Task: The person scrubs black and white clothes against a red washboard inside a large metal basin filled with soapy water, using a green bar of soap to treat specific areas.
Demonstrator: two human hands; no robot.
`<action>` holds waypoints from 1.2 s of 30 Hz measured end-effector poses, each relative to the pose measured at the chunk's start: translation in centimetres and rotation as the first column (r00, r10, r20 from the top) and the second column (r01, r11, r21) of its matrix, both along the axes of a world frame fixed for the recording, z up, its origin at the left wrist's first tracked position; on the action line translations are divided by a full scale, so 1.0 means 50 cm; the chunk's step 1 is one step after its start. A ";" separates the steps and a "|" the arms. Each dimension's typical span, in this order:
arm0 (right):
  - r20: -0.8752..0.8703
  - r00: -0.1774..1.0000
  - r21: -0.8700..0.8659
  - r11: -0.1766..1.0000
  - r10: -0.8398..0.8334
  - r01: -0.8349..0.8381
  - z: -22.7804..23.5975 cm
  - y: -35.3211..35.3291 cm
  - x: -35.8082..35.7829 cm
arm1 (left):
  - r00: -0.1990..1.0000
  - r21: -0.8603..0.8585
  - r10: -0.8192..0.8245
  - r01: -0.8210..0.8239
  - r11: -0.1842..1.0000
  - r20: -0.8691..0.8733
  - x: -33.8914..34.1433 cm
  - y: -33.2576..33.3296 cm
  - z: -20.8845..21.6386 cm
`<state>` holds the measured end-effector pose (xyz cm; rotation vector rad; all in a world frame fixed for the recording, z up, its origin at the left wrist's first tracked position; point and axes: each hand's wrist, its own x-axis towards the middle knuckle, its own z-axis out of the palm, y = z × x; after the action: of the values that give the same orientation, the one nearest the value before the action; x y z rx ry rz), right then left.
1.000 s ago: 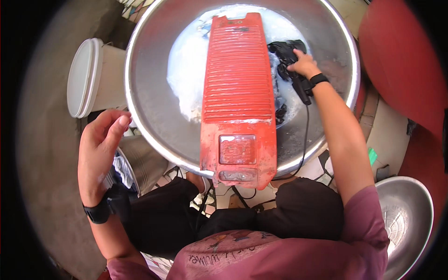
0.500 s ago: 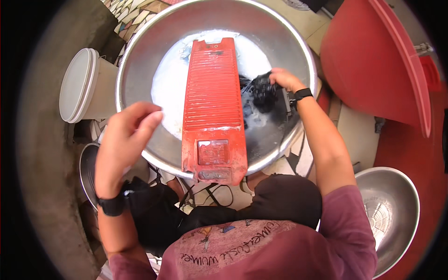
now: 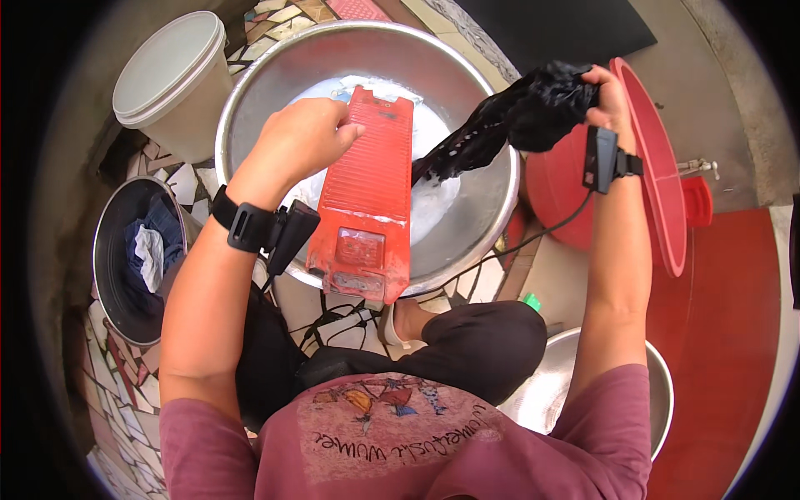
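A wet black cloth (image 3: 533,108) is gripped in my right hand (image 3: 610,102), raised past the far right rim of the large metal basin (image 3: 454,62). The cloth trails down to the left, its lower end reaching into the basin beside the washboard. That red ribbed washboard (image 3: 367,179) leans in the basin, its near end over the near rim. Above its upper left part is my left hand (image 3: 304,133), fingers curled in and thumb toward the board. No cloth shows in it. Whitish suds (image 3: 433,204) lie in the basin around the board.
A lidded white bucket (image 3: 187,108) stands at the far left. Nearer is a dark basin (image 3: 104,250) with blue and white cloths (image 3: 154,246). A large red tub (image 3: 554,187) leans at the right, beyond a cable (image 3: 508,248). A metal bowl (image 3: 658,383) sits near my right leg.
My right hand has lifted the black cloth from the basin, up and to the right. My left hand has moved forward and right, over the washboard. The view has shifted.
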<state>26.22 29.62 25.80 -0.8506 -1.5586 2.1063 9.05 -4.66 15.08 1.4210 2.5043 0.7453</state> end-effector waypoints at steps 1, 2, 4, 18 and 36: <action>0.006 1.000 -0.010 1.000 0.013 -0.013 0.035 0.003 -0.011 | 1.000 0.015 0.004 -0.004 1.000 0.006 -0.003 -0.001 0.001; 0.043 0.999 0.018 1.000 -0.009 0.008 0.070 0.005 -0.022 | 1.000 -0.020 0.018 -0.018 1.000 0.009 -0.007 -0.003 0.002; 0.026 0.999 0.014 1.000 0.027 -0.028 0.122 0.003 -0.054 | 0.999 -0.041 0.035 -0.034 0.999 0.013 -0.017 -0.005 0.000; -0.277 0.959 -0.156 0.982 0.059 -0.105 -0.023 -0.205 -0.192 | 0.949 0.282 -0.066 -0.025 0.959 0.309 -0.047 0.014 -0.080; 0.106 0.982 -0.017 0.987 0.159 -0.158 -0.294 -0.334 -0.097 | 0.591 0.366 -0.145 -0.272 0.890 0.793 -0.060 0.082 -0.133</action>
<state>21.35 12.91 11.12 -0.8820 -1.7253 2.2111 6.07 -0.55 8.44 0.7477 1.6857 1.6400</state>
